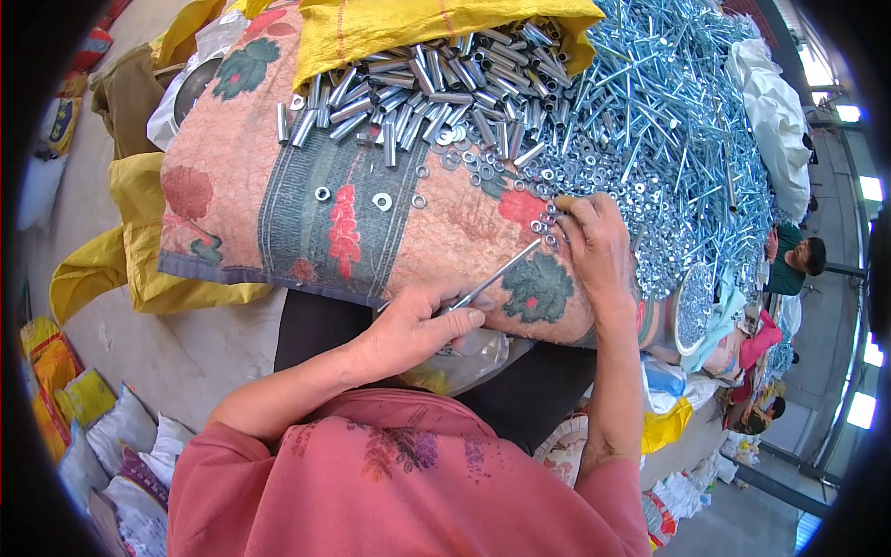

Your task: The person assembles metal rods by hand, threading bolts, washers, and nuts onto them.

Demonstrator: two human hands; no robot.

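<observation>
My left hand [418,320] is closed around a long, thin metal bolt [509,267], which slants up and to the right across the cloth. The bolt's far end comes close to a few small nuts [548,241] lying beside my right fingertips. My right hand [599,243] reaches down to these nuts with bent fingers. Whatever its fingertips pinch is too small and hidden to name. Loose nuts and washers [640,209] are heaped just beyond and to the right of that hand. A washer [381,201] and a nut [323,193] lie apart on the flowered cloth [445,241].
Short metal tubes [436,84] spill from a yellow sack [371,32] at the back. A large pile of long bolts [677,93] covers the right side, near a tilted round container [693,311]. Filled bags [125,427] stand on the floor at left; other people [803,255] are far right.
</observation>
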